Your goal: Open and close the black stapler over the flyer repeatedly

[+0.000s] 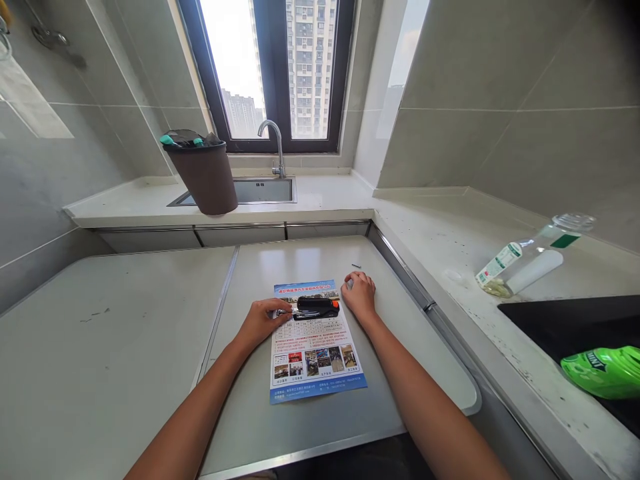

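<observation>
A black stapler (pixel 318 307) with an orange-red spot at its right end lies across a printed flyer (pixel 317 383) on the table. Its metal part shows at the left end, where the fingers of my left hand (pixel 265 319) close on it. To the right of the flyer, my right hand (pixel 360 293) rests low at the table with its fingers curled together. What those fingertips hold, if anything, is too small to make out. Just beyond them lies a short grey strip (pixel 356 266), which looks like a row of staples.
A brown bin (pixel 203 177) with teal-handled things in it stands by the sink (pixel 267 191) and tap (pixel 280 143). On the right counter (pixel 425 227) are a clear bottle (pixel 535 257) and a green packet (pixel 603 372) on a black surface. A seam divides the table (pixel 125 360).
</observation>
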Demonstrator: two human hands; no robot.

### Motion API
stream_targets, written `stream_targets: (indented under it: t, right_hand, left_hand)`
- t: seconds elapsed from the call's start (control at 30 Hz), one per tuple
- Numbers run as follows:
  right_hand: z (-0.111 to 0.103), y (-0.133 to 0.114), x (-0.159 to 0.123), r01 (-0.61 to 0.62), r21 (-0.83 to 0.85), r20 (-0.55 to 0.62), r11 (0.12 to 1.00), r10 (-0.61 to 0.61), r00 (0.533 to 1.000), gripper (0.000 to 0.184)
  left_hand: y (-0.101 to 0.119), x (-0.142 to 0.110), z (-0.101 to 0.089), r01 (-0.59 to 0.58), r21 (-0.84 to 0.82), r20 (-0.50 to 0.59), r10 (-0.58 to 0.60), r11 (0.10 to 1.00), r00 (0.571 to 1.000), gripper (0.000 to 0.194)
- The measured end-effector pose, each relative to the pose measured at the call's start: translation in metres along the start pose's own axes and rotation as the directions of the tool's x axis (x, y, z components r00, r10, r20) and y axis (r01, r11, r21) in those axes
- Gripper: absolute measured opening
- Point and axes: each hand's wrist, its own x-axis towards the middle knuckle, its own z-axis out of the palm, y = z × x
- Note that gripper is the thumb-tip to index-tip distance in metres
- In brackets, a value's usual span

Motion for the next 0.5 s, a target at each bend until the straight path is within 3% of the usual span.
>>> stream_targets:
  t: [0.2, 0.4, 0.5]
  right_hand:
    - [-0.017, -0.016, -0.001, 0.091, 0.05, -0.075, 0.995, -0.087, 0.993, 0.007]
    - [-0.034, -0.032, -0.015, 0.207, 0.19, -0.05, 0.96, -0.201, 0.978, 0.033]
    - [-0.062, -0.056, -0.019, 0.308, 0.352, -0.062, 0.884, -0.306, 0.95, 0.029]
  left_hand:
    - [-0.006, -0.006, -0.015, -0.018, 0.059, 0.045, 0.015, 0.998, 0.999, 0.017]
    - [-0.007, -0.009, -0.023, 0.04, 0.127, 0.081, -0.05, 0.991, 0.995, 0.019]
    - [-0.008, -0.009, -0.025, 0.048, 0.139, 0.101, -0.063, 0.989, 0.993, 0.019]
